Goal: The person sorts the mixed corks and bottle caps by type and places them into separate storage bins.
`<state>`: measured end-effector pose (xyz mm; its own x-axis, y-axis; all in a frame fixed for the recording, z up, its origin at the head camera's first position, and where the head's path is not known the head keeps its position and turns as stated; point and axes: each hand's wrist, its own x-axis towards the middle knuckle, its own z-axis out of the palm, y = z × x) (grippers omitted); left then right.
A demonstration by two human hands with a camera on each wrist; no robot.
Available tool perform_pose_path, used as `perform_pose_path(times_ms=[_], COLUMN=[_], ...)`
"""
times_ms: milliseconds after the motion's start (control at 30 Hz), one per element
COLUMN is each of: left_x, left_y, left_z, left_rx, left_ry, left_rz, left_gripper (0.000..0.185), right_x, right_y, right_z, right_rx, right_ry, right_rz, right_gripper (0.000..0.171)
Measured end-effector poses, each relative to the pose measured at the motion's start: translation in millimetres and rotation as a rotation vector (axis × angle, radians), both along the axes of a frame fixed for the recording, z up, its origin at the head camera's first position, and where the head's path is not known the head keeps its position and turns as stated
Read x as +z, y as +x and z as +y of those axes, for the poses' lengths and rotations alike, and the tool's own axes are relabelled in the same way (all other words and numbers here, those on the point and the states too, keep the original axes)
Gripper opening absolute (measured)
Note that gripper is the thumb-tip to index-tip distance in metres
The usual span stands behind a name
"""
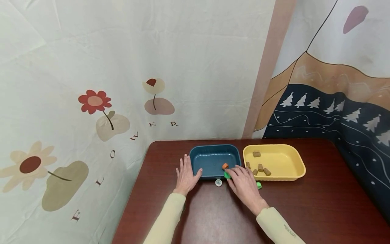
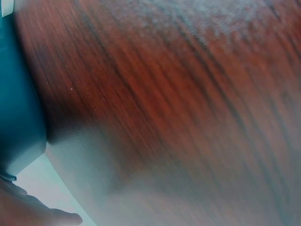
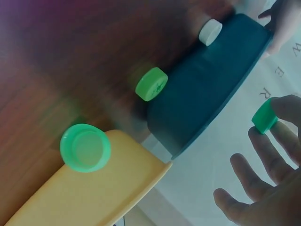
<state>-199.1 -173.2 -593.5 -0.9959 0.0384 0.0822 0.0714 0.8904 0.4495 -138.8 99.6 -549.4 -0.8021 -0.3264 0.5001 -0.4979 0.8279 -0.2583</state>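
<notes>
Head view shows the right hand (image 1: 243, 184) at the near right corner of the blue tray (image 1: 213, 162), its fingertips pinching a small green bottle cap (image 3: 264, 117); the right wrist view shows that cap as a short round plastic piece, bright green, held between thumb and forefinger with the other fingers spread loose. The left hand (image 1: 186, 176) lies flat on the table (image 1: 304, 210) against the blue tray's left side, fingers straight and slightly fanned, the thumb touching the tray wall. Inside the blue tray, near its right front corner, sits one orange cap (image 1: 225, 165). Just in front of the blue tray lie a white cap (image 1: 218, 182) and two more green caps (image 3: 151, 84), which makes three green caps in all, one white and one orange. Right of the blue tray stands a yellow tray (image 1: 297, 169) holding what look like five brown corks (image 1: 266, 171), though they are small from here. The table is dark reddish wood, and cloth hangings (image 1: 91, 84) with printed flowers, letters and white pine trees cover the walls behind the trays.
</notes>
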Motion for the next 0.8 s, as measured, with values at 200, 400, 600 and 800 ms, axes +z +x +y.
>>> perform_pose_path(times_ms=[200, 400, 600, 800], left_x=[0.5, 0.7, 2.7, 1.8], left_y=[1.2, 0.9, 1.0, 0.4], left_z=[-0.6, -0.2, 0.9, 0.9], left_rx=[-0.005, -0.003, -0.003, 0.007], left_ry=[0.020, 0.011, 0.017, 0.002], left_rz=[0.004, -0.004, -0.005, -0.017], left_gripper=[0.096, 0.096, 0.095, 0.096], right_x=[5.4, 7.7, 6.7, 5.8], right_y=[-19.5, -37.2, -55.5, -70.5], right_z=[-6.3, -9.4, -11.6, -15.8], right_rx=[-0.033, -0.039, -0.078, -0.109], right_ry=[-0.022, -0.015, 0.024, 0.106], right_rz=[-0.044, -0.033, -0.064, -0.131], right_gripper=[0.040, 0.038, 0.037, 0.030])
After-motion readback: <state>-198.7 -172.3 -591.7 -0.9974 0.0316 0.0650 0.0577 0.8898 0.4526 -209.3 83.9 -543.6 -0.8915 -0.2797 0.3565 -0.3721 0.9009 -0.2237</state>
